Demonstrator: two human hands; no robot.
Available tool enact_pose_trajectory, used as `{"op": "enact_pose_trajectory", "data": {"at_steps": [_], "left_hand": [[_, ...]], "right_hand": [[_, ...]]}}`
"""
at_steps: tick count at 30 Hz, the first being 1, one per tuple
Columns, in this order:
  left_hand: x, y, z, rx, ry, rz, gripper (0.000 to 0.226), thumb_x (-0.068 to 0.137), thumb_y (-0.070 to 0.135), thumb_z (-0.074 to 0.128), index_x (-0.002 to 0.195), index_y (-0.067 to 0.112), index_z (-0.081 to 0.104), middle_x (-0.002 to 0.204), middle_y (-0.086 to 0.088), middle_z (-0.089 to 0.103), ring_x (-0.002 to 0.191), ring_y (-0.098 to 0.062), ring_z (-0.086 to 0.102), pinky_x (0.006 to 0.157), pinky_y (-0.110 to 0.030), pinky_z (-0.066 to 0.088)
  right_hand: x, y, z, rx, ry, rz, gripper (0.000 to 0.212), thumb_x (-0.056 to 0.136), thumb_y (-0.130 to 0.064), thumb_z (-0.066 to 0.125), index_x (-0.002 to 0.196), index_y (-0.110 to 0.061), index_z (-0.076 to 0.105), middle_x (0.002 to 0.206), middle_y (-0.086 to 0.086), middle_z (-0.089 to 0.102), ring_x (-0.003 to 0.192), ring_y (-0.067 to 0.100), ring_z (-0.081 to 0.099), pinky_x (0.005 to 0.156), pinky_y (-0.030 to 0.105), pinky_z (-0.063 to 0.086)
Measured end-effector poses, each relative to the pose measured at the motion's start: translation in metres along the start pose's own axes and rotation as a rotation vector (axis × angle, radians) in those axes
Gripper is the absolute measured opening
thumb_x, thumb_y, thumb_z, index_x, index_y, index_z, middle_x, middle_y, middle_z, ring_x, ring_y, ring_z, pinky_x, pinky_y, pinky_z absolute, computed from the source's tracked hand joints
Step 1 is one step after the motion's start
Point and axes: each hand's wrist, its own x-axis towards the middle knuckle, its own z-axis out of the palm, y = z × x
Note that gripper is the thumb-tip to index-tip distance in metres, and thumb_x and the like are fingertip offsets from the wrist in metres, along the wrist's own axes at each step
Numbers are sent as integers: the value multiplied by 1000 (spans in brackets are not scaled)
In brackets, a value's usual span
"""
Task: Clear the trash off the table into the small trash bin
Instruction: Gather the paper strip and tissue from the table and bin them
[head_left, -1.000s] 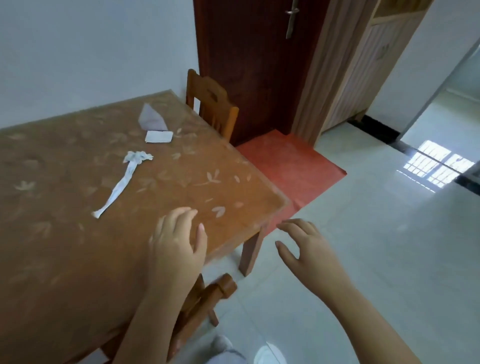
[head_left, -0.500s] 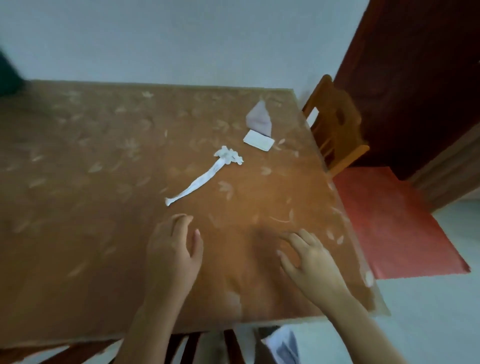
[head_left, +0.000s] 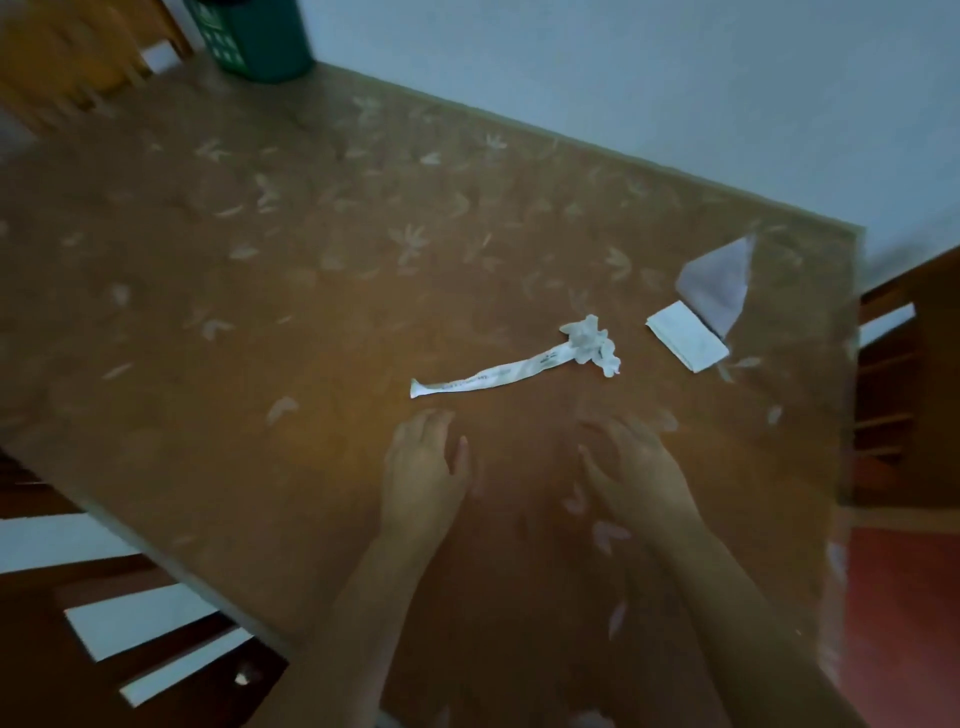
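Note:
On the brown leaf-patterned table (head_left: 270, 291) lie three bits of trash: a long white paper wrapper with a crumpled end (head_left: 524, 364), a small folded white paper (head_left: 685, 336), and a pale greyish triangular scrap (head_left: 719, 280) behind it. A dark green trash bin (head_left: 257, 39) stands at the table's far left corner, partly cut off by the frame. My left hand (head_left: 423, 467) hovers open just below the wrapper's thin end. My right hand (head_left: 634, 470) is open too, below the crumpled end. Neither hand holds anything.
A white wall runs behind the table. A wooden chair (head_left: 904, 374) stands at the right edge, another chair (head_left: 67, 57) at the far left, and dark chair slats (head_left: 104, 623) at the near left. Red floor (head_left: 904, 613) shows at the lower right.
The view has swung left and over the table, bringing the green bin into sight. Both hands have moved forward over the tabletop, closer to the wrapper.

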Motion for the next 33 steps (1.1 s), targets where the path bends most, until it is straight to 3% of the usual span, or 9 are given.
{"op": "enact_pose_trajectory", "data": {"at_steps": [4,8,11,16,22,29,33], "left_hand": [[19,4,25,-66,36,-78,29,79,11,58,106,2,62,106,-15,65,98,-34,58,88,-40,43],[40,0,46,-17,31,-59,31,76,2,66,106,2,63,106,-15,66,100,-34,59,91,-40,42],[58,-4,57,36,31,-30,36,72,-1,69,107,1,64,108,-15,66,102,-32,60,93,-38,37],[72,-13,71,38,-6,-31,36,65,-4,73,99,4,67,95,-13,68,89,-32,64,77,-38,48],[69,-25,78,72,33,-68,15,67,-2,70,78,8,68,75,-9,65,65,-30,59,61,-35,45],[46,-32,65,105,35,-144,14,66,-2,76,73,8,69,72,-7,65,63,-28,56,59,-30,37],[31,-34,57,67,7,-235,9,72,2,71,77,8,68,78,-6,63,68,-27,58,55,-38,48]], "right_hand": [[31,26,3,-21,-20,-15,29,85,-17,56,113,-13,57,116,7,57,104,23,52,82,27,37],[60,57,9,-104,-82,-20,33,83,-28,55,113,-16,54,113,1,53,105,22,51,84,29,37],[80,66,6,-30,-33,36,30,83,-18,56,113,-9,55,107,10,56,100,27,52,80,36,41],[116,75,12,23,7,4,29,84,-13,55,112,-9,57,112,11,58,103,28,52,81,31,38],[151,85,28,24,-46,-21,32,83,-11,56,115,-6,55,115,15,58,106,32,52,88,37,40],[137,83,38,54,-59,20,33,85,-23,59,116,-13,55,116,9,56,106,26,48,85,41,43],[121,87,44,77,-34,-5,28,84,-13,57,111,-11,59,115,10,56,102,28,51,81,40,47]]}}
